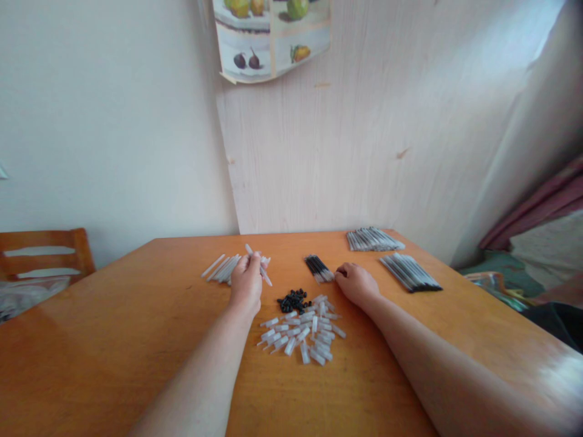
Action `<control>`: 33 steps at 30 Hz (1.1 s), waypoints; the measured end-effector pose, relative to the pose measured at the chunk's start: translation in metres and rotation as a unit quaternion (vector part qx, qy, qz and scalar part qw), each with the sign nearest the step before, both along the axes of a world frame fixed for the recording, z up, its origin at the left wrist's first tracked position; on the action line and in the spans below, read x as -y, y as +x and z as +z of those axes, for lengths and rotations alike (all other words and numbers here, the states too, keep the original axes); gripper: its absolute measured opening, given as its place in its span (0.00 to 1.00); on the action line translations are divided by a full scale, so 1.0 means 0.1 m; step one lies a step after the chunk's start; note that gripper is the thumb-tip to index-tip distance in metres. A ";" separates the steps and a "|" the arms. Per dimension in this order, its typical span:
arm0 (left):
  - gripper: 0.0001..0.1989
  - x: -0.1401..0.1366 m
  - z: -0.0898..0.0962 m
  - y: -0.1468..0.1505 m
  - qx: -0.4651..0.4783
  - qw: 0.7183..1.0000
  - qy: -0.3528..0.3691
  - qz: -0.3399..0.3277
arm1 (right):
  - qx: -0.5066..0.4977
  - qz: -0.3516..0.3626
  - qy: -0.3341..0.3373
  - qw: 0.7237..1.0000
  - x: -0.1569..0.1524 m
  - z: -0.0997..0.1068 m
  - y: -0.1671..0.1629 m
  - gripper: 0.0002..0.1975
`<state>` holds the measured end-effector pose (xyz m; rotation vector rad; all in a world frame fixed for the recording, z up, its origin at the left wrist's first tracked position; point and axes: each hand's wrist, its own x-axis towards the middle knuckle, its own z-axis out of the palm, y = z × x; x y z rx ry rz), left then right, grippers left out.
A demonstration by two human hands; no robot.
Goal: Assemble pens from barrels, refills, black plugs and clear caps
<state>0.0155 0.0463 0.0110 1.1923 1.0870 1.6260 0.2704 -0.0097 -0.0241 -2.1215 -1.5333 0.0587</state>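
Observation:
My left hand (246,284) is closed around a slim whitish pen barrel (266,278), which slants out past the thumb at both ends. Beside and partly behind that hand lie several more white barrels (219,269). My right hand (359,283) rests low over the table with curled fingers, at the right end of a small bundle of black ink refills (317,268). What its fingertips pinch, if anything, is hidden. Between my forearms are a heap of small black plugs (294,301) and a spread of clear pen caps (305,332).
Two stacks of pens with black ends lie at the right: a nearer stack (410,272) and a farther stack (374,239). The wooden table (136,340) reaches the wall. A chair (82,255) stands at left; fruit pictures (273,36) hang above.

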 end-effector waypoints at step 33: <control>0.19 -0.01 -0.06 0.01 -0.054 0.998 0.003 -0.011 | 0.008 -0.008 0.015 1.000 0.03 0.03 -0.07 0.12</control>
